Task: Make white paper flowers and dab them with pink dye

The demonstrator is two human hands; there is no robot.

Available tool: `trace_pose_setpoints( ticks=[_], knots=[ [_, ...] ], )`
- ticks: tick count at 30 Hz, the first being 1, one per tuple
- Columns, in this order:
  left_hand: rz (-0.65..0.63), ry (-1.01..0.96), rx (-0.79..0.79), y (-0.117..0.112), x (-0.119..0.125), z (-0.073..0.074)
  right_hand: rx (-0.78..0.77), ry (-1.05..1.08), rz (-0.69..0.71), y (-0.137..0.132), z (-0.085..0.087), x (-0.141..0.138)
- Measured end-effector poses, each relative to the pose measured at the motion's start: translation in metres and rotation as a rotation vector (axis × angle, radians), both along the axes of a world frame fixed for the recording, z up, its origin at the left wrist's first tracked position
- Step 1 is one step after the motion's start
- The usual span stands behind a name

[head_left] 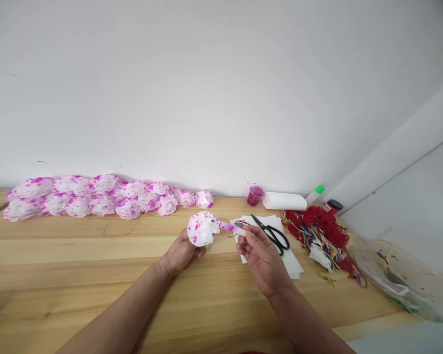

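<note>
My left hand [182,252] is closed around the underside of a white paper flower [200,228] with magenta spots, held above the wooden table. Between the thumb and fingers of my right hand [261,255] is a narrow white stick [231,227], stained purple along its left part. The stick's stained end meets the flower's right edge. Just beyond my right hand, black-handled scissors [276,238] rest on a stack of white paper sheets [291,260]. A plastic cup [256,195] smeared with magenta paint stands near the wall.
Several magenta-spotted paper flowers [103,196] line the wall at left. Right of the cup are a white paper roll [285,200], a green-capped tube [315,195], a dark-lidded jar [332,205], a heap of red and coloured yarn [325,228] and a clear plastic bag [402,275].
</note>
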State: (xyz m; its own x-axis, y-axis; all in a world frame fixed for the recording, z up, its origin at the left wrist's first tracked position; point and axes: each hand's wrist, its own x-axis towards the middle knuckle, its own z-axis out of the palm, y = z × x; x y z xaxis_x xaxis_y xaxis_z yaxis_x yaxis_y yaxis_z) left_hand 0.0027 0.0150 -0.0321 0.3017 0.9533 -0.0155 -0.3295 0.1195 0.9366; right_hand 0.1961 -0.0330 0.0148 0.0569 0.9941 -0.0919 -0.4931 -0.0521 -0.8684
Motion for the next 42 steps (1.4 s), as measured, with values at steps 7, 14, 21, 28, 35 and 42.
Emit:
trace_pose_setpoints(
  ticks=[7,14,21,28,35,42],
  knots=[
    [0.023,-0.043,-0.025,0.0,0.002,0.003,0.009,-0.118,0.053,-0.009,-0.007,-0.011],
    [0.025,-0.039,-0.043,-0.001,0.001,0.006,0.135,-0.227,-0.042,-0.001,0.006,-0.003],
    [0.008,-0.046,-0.053,0.001,0.001,0.004,0.16,-0.367,-0.038,0.006,0.007,-0.007],
    [0.019,-0.118,-0.086,0.001,0.001,0.006,0.161,-0.316,-0.042,-0.002,0.006,0.001],
    [0.032,-0.145,-0.1,0.001,0.001,0.006,0.111,-0.271,0.015,-0.009,-0.006,-0.009],
    [0.024,-0.125,-0.092,0.002,0.001,0.006,-0.001,-0.249,-0.107,0.001,-0.016,-0.005]
  ],
)
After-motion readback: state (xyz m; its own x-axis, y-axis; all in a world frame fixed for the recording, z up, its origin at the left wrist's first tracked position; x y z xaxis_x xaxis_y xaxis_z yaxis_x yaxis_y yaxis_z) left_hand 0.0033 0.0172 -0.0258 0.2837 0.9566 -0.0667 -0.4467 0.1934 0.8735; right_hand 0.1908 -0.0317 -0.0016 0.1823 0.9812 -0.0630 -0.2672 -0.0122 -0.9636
